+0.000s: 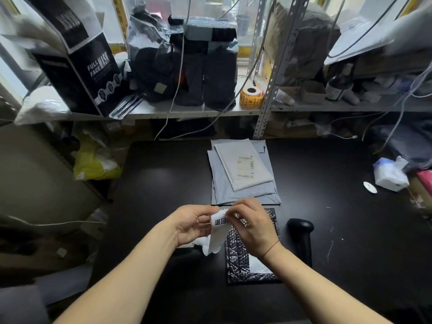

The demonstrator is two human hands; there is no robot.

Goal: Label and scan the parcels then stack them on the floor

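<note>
A black table (163, 183) filled the lower half of the view, and behind it ran a pale metal shelf (187, 111) crowded with goods. On the left of that shelf a tall black box (77, 54) printed "FULL FACE MASK" leaned to one side, and beside it stood a cluster of dark bags (198, 73) with cables hanging in front of them. At the middle of the table lay a stack of grey mailing bags (243, 192), and on top of the stack rested a white envelope (243, 164) that already bore a printed barcode sticker. Just nearer the person, touching the stack's front edge, a black bubble-wrap parcel (245, 272) lay flat on the table, partly hidden by the right forearm. The left hand (191, 223) and the right hand (252, 225) met above the far end of that parcel, both pinching the same white label (218, 232): the left fingers curled round its left edge, the right thumb and fingers nipped its upper right edge, and the loose lower part of the paper hung down curled between the wrists. A black handheld scanner (301, 235) lay on the table just right of the parcel. A roll of yellow stickers (251, 97) sat on the shelf by the upright post, and a small white disc (370, 187) lay on the table well off to the right
</note>
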